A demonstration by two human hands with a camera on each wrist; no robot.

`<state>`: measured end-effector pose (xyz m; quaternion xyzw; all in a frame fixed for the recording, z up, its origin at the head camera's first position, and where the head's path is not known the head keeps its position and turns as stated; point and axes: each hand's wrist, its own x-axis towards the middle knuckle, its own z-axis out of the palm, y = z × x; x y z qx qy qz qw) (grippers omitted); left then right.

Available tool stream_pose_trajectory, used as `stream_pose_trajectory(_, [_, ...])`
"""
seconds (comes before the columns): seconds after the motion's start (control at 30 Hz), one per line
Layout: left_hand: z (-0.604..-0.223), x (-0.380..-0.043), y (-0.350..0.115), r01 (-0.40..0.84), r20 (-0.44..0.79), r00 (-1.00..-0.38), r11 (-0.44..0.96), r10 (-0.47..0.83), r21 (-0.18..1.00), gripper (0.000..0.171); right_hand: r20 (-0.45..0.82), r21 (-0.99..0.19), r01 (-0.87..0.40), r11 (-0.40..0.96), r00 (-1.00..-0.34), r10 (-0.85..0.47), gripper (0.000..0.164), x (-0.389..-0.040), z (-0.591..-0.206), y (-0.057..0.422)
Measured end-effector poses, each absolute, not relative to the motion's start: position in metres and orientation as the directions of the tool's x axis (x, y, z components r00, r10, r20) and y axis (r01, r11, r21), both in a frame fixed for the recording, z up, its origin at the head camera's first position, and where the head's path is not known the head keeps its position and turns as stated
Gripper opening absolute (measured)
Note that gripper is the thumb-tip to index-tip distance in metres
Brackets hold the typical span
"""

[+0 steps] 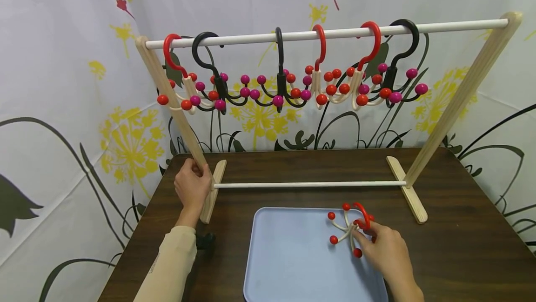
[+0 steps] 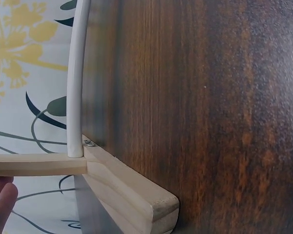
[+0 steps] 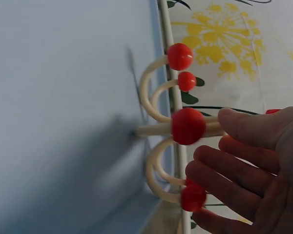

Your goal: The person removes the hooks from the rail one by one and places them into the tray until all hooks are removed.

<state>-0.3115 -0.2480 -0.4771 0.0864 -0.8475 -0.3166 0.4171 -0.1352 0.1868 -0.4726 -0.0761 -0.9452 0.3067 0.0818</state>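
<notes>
My left hand (image 1: 193,188) grips the rack's left wooden post (image 1: 185,127) near its foot. In the left wrist view, only fingertips (image 2: 2,204) show below that post. Over a light blue tray (image 1: 301,265), my right hand (image 1: 387,251) pinches a multi-arm hook hanger (image 1: 351,231) by its centre. This hanger has a red hook, cream curved arms and red ball tips. Seen from the right wrist, thumb and fingers meet the cream stem behind a red ball (image 3: 188,126), and the arms hang close above the tray surface.
Several similar hangers, some with red hooks (image 1: 321,46) and some black (image 1: 279,48), hang from the white top rod (image 1: 251,38). A white lower rod (image 1: 310,184) joins the wooden feet. A small dark object (image 1: 206,241) lies beside the left sleeve. Behind hangs a floral curtain (image 1: 63,83).
</notes>
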Motion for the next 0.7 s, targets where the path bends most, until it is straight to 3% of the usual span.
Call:
stream_pose_trajectory(0.37, [-0.474,-0.31,-0.25,0.126,0.66,-0.631,0.787,-0.406,0.604,0.016,0.153,-0.541,-0.03,0.841,-0.986,0.063,0.041,-0.122,-0.424,0.218])
stream_pose_trajectory(0.53, [-0.474,-0.311,-0.249,0.133,0.663,-0.636,0.79,-0.395,0.599,0.016,0.341,-0.488,-0.137,0.862,-0.939,0.044,0.033,-0.122,-0.388,0.233])
stream_pose_trajectory(0.7, [-0.475,-0.31,-0.249,0.128,0.662,-0.638,0.793,-0.394,0.596,0.016,0.584,-0.484,-0.241,0.841,-0.805,0.105,0.027,-0.132,-0.346,0.241])
